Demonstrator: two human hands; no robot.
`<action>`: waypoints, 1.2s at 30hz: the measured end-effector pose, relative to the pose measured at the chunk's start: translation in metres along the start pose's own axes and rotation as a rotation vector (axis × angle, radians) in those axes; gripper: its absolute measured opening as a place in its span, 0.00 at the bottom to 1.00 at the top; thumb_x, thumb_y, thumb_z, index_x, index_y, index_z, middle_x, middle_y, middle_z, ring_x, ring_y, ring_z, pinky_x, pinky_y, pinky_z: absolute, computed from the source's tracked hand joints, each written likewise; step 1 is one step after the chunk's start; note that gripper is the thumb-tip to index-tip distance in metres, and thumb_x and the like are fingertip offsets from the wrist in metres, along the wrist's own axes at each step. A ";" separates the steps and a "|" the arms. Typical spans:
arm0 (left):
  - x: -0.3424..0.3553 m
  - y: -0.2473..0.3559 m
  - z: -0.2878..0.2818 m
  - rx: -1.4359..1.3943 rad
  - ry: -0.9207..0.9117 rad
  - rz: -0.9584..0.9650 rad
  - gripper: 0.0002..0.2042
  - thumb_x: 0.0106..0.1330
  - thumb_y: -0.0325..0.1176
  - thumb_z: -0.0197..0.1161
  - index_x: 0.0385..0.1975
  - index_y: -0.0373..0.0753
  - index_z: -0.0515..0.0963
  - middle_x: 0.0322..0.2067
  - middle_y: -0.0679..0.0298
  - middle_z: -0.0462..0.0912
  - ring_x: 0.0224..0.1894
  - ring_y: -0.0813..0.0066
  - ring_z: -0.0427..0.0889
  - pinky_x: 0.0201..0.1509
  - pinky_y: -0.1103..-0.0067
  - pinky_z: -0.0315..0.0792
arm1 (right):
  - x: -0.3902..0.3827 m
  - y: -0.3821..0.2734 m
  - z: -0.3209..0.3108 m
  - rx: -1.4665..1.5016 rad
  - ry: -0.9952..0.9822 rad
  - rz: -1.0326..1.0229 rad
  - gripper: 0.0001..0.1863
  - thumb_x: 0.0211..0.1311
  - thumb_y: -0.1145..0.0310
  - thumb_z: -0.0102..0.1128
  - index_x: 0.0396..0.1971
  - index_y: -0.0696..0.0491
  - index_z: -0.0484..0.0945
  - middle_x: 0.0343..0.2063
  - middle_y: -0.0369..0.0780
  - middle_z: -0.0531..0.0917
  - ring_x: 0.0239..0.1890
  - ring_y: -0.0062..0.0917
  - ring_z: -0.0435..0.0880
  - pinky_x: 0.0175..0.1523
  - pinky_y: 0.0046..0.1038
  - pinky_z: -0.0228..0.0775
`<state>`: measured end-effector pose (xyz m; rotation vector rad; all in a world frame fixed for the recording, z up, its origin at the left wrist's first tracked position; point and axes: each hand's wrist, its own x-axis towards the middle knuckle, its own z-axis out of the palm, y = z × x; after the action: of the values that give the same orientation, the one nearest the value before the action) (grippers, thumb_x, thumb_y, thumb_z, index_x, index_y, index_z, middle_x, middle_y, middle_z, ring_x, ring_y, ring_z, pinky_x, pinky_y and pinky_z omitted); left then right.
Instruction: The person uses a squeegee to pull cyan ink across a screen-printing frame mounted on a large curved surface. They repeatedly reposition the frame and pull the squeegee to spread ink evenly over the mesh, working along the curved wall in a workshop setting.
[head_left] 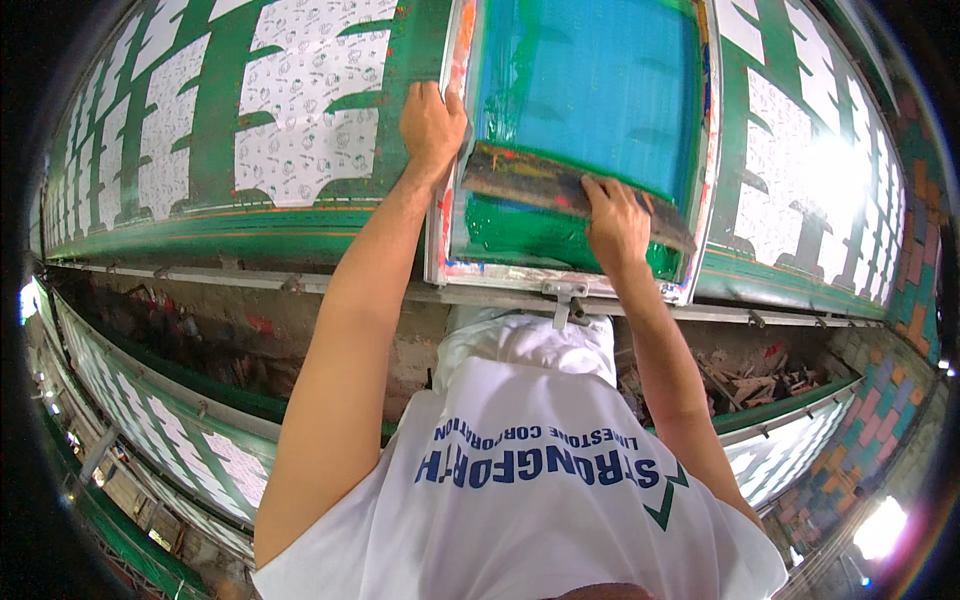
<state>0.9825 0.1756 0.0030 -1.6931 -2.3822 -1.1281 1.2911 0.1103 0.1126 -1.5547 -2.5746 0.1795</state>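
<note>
A screen printing frame (pixel 438 235) with a blue mesh (pixel 590 90) lies on the long green table in front of me. My right hand (pixel 617 222) grips a dark wooden squeegee (pixel 530 184), which lies aslant across the near part of the mesh. Thick green ink (pixel 520 232) pools on the near side of the squeegee, and green smears run up the mesh's left edge. My left hand (pixel 433 125) is closed round the left rail of the frame. Its fingertips are partly hidden.
White cut fabric pieces, some with a small print (pixel 310 120), lie in rows on the green table (pixel 215 225) on both sides of the frame. A metal clamp (pixel 566 298) sits on the frame's near edge. A metal rail (pixel 200 275) runs along the table's near side. Another table stands behind.
</note>
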 end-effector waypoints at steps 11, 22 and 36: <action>0.005 0.014 -0.014 -0.084 -0.106 -0.049 0.21 0.66 0.39 0.70 0.53 0.33 0.74 0.48 0.48 0.75 0.48 0.44 0.81 0.48 0.56 0.79 | 0.223 0.067 0.009 -0.146 -0.068 0.040 0.20 0.60 0.73 0.67 0.52 0.42 0.87 0.45 0.42 0.87 0.51 0.40 0.89 0.54 0.42 0.84; 0.004 0.015 -0.013 -0.072 -0.096 -0.064 0.21 0.66 0.40 0.72 0.54 0.35 0.76 0.51 0.49 0.74 0.49 0.45 0.82 0.49 0.58 0.82 | 0.359 0.110 0.000 -0.171 -0.161 0.039 0.23 0.64 0.70 0.64 0.59 0.37 0.84 0.54 0.40 0.88 0.57 0.42 0.87 0.60 0.45 0.83; 0.004 0.015 -0.011 -0.081 -0.052 0.017 0.16 0.64 0.36 0.72 0.47 0.37 0.79 0.49 0.50 0.75 0.48 0.47 0.82 0.46 0.58 0.83 | 0.364 0.122 -0.025 -0.208 -0.144 -0.038 0.17 0.68 0.59 0.69 0.54 0.42 0.87 0.51 0.46 0.88 0.53 0.46 0.88 0.57 0.50 0.82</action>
<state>0.9897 0.1751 0.0206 -1.7849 -2.3789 -1.2085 1.2333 0.4904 0.1345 -1.6127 -2.8115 0.0208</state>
